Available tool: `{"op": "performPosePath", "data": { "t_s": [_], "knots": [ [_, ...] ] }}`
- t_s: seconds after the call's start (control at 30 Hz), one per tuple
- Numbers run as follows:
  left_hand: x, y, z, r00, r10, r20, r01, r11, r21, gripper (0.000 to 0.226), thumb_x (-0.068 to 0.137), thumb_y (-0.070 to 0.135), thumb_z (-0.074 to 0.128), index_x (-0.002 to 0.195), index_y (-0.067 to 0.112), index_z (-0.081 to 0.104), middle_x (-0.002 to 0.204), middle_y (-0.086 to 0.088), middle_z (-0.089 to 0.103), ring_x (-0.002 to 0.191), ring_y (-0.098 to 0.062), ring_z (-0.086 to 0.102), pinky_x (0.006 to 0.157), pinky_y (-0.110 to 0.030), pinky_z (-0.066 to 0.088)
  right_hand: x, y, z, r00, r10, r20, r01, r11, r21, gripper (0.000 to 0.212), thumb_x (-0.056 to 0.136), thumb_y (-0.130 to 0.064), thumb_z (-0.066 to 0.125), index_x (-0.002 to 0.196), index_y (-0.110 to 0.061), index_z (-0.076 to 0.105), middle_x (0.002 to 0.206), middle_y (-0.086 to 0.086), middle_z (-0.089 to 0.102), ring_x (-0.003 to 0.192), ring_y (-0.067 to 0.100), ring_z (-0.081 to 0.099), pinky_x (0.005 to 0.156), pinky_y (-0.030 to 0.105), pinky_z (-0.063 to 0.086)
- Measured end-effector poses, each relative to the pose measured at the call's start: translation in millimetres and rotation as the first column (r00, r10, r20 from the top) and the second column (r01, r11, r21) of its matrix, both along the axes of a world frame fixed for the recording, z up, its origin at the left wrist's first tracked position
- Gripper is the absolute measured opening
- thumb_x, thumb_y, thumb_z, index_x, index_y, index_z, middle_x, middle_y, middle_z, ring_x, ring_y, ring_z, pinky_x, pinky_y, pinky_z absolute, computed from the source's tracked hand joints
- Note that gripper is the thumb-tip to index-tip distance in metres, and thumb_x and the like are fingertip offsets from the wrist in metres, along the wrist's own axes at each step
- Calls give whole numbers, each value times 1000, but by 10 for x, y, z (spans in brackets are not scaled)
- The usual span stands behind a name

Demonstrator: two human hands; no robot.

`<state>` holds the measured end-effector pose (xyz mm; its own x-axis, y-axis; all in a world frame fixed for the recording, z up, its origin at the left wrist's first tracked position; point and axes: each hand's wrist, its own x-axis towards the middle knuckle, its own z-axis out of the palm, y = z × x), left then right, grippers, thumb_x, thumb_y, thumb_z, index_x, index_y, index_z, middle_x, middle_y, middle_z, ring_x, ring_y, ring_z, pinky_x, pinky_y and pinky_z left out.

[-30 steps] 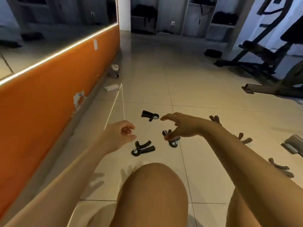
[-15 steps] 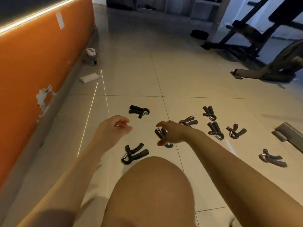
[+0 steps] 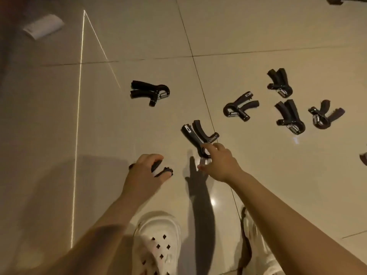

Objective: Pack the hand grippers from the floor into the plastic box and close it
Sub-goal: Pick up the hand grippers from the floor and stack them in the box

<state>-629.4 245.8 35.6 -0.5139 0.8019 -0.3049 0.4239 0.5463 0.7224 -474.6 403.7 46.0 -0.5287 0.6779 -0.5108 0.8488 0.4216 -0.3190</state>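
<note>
Several black hand grippers lie on the beige tiled floor. My left hand [image 3: 146, 171] covers one black hand gripper [image 3: 161, 171], with fingers curled round its handles on the floor. My right hand [image 3: 219, 162] pinches the spring end of a second hand gripper [image 3: 195, 133], whose handles point up and away. A third hand gripper [image 3: 150, 92] lies further off in the middle. More lie at the right: one [image 3: 239, 108], one [image 3: 280, 83], one [image 3: 290, 117] and one [image 3: 324, 115]. The plastic box is out of sight.
My feet in white clogs [image 3: 157, 243] stand at the bottom of the view. A small white flat object [image 3: 42, 25] lies at the top left. A thin line of light [image 3: 77, 124] runs down the floor on the left.
The view has tilted down and closer to the floor. Both hands have dropped onto the two nearest hand grippers and taken hold of them.
</note>
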Motion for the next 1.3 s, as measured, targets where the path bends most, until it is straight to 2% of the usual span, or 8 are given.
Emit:
{"op": "performPosePath", "data": {
  "t_s": [0.1,0.27,0.43,0.6,0.83,0.97,1.1,1.3],
  "knots": [
    [-15,4,-320,999,3,-44,-5,999,-52,50,77,32,74,122,22,55,117,10,46,105,-8,50,90,-21,37,-157,208,-288,999,20,36,-22,999,47,70,86,-38,62,145,-28,27,153,10,19,136,33,24,106,47,33],
    [9,117,-633,986,-111,-123,89,981,-173,90,73,39,77,147,28,27,153,-3,26,137,-19,32,111,-31,24,-345,431,-654,998,-19,55,18,999,30,50,86,-31,61,131,-19,41,149,11,23,137,35,16,102,51,36],
    [78,231,-819,930,-206,-304,148,967,-205,93,65,37,83,143,16,37,140,-23,43,125,-37,47,99,-48,42,-261,399,-765,997,47,68,-59,981,186,39,84,-28,64,117,-11,52,133,8,48,133,35,26,85,45,45],
    [56,257,-938,886,-248,-392,158,956,-248,86,61,37,86,134,11,49,126,-22,54,111,-38,56,87,-48,51,-34,50,-854,989,107,-101,-71,950,305,31,58,-1,77,85,-7,63,94,9,66,107,45,56,56,42,52],
    [104,178,-941,924,-187,-335,139,977,-162,84,58,23,88,133,13,51,129,-18,55,114,-36,56,93,-47,48,185,-279,-835,991,131,2,-124,936,328,41,58,-8,81,93,-13,62,105,7,68,109,41,58,75,48,52],
    [68,91,-751,943,-149,-297,128,988,-91,76,63,22,79,134,17,49,130,-13,55,113,-31,57,94,-48,47,13,-302,-793,990,102,97,-127,945,303,70,50,-40,86,110,-16,59,97,8,67,102,39,59,87,59,43],
    [-57,71,-360,946,-82,-315,85,996,-4,68,65,31,69,128,17,51,123,-6,58,103,-23,60,90,-46,49,-213,-281,-796,991,107,81,-127,945,301,95,50,-60,80,129,-18,49,111,11,59,106,35,56,91,57,40],
    [-311,-155,69,961,-69,-269,77,997,20,62,60,37,71,117,13,63,118,0,55,95,-6,52,87,-23,45,-424,-291,-817,965,229,129,-251,947,200,78,81,-49,64,139,-14,27,138,9,35,118,32,42,91,44,42]
  ]
}}
